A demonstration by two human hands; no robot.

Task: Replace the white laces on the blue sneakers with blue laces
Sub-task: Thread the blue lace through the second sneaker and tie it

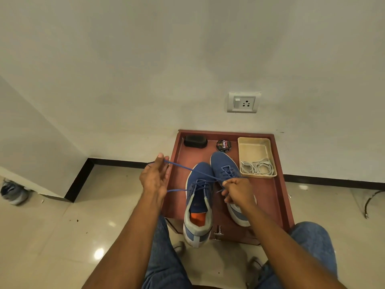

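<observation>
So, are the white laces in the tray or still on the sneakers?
In the tray: the white laces lie coiled in the beige tray; both sneakers carry blue laces.

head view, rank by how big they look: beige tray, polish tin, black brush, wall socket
1. beige tray
2. wall socket
3. black brush
4. polish tin
The socket and brush look close, and the socket sits farther away, so that pair is unsure.

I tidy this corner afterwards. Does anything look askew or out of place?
The left sneaker overhangs the front edge of the red-brown table, heel past it. A lone grey shoe lies on the floor by the wall, and dark specks dot the tiles.
</observation>
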